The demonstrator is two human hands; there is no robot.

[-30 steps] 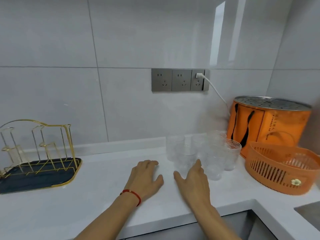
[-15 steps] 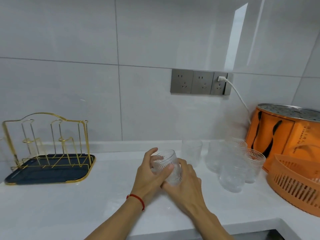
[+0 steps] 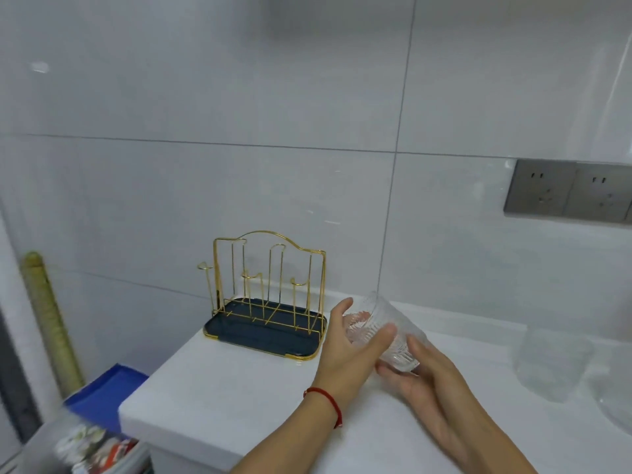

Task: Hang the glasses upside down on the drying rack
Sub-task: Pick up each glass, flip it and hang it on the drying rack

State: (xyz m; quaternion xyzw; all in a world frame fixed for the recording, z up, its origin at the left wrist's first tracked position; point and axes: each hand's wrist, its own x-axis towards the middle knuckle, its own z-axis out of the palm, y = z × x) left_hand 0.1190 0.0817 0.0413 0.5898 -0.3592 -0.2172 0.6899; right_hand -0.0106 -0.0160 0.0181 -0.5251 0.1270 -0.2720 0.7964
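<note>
A clear ribbed glass is held tilted above the white counter, its mouth pointing up and left. My left hand wraps its upper part and my right hand cups its base from below. The gold wire drying rack on its dark blue tray stands on the counter's left end, just left of the hands. Its pegs are bare. Other clear glasses stand blurred at the right edge.
The white counter ends at the left. Beyond that edge, lower down, are a blue bin and a rolled greenish mat. A grey socket panel is on the tiled wall at right.
Both hands took a glass from the group and lifted it, tipping it sideways. The view swung left, so the rack is now near the centre and the orange basket is out of sight.
</note>
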